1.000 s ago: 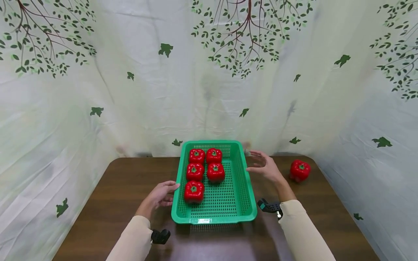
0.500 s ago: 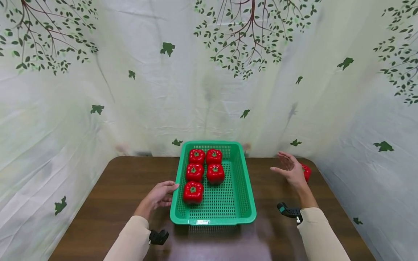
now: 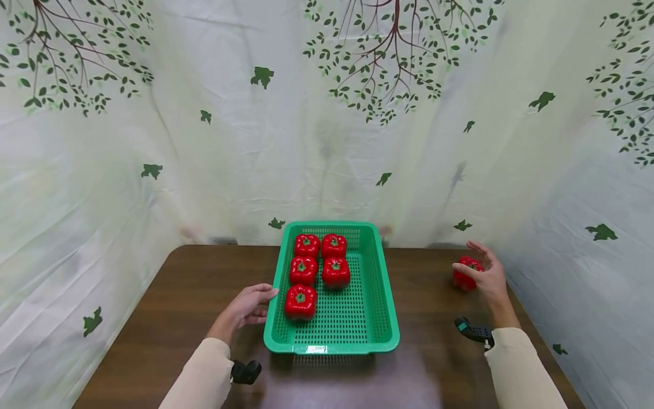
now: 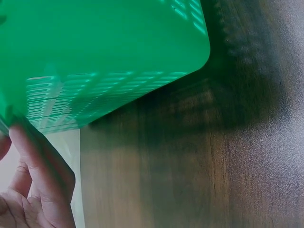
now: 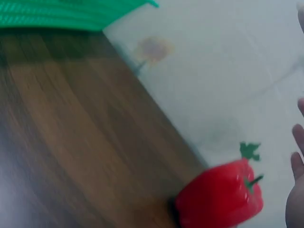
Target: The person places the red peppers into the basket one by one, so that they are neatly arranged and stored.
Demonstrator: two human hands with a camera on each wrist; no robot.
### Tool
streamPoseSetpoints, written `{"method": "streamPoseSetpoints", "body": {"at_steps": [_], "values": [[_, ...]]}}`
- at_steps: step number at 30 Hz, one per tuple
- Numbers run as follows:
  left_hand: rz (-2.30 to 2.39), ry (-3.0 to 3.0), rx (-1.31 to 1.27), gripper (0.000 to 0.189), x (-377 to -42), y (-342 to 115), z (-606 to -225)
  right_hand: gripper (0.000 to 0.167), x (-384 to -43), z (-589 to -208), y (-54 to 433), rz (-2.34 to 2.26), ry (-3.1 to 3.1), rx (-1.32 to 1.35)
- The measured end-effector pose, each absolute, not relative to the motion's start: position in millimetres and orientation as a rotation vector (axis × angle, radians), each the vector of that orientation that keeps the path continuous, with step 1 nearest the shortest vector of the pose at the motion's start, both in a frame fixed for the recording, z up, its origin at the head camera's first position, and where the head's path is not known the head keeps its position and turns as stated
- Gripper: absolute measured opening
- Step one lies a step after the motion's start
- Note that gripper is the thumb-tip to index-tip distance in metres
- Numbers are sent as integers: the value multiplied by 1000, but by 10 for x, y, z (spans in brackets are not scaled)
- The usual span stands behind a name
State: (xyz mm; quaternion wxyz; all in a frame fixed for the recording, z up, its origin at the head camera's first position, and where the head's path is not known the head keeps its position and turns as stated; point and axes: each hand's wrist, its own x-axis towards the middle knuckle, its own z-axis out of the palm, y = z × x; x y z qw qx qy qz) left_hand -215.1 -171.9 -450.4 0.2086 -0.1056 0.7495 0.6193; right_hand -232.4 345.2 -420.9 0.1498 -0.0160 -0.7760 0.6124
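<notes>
A green plastic basket (image 3: pixel 352 347) stands mid-table with several red bell peppers (image 3: pixel 300 303) in two columns on its left side. At its left rim my left hand (image 3: pixel 249 307) pinches the edge; in the left wrist view, the fingers (image 4: pixel 45 171) lie against the basket wall (image 4: pixel 118 42). My right hand (image 3: pixel 490 279) is at a lone red bell pepper (image 3: pixel 464 277) by the far right corner, thumb in front of it and fingers spread. The right wrist view has this bell pepper (image 5: pixel 216 197) apart from the fingertips (image 5: pixel 298 135). Part of it hides behind the hand in the head view.
The brown wooden table (image 3: pixel 204 272) has its far edge against a pale cloth curtain (image 3: pixel 327 159) printed with leaves and branches. Bare tabletop (image 3: pixel 424 295) lies between the basket and the lone pepper. Black wrist cameras (image 3: pixel 246 372) sit on both forearms.
From beside the basket's right rim, my right hand has moved right to the lone bell pepper. My left hand stays at the left rim; the basket looks almost unmoved.
</notes>
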Motion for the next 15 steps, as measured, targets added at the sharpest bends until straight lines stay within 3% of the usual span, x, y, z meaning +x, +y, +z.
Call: {"method": "streamPoseSetpoints", "body": {"at_steps": [7,15], "values": [[1717,2076,-290,37,-2157,-1726,-4505,74,-2443,-4535,3695,1691,-2284,-303],[1721,2061,-292,37,-2177,-1723,-4503,81,-2506,-4602,3750,1766,-2253,-457]]}}
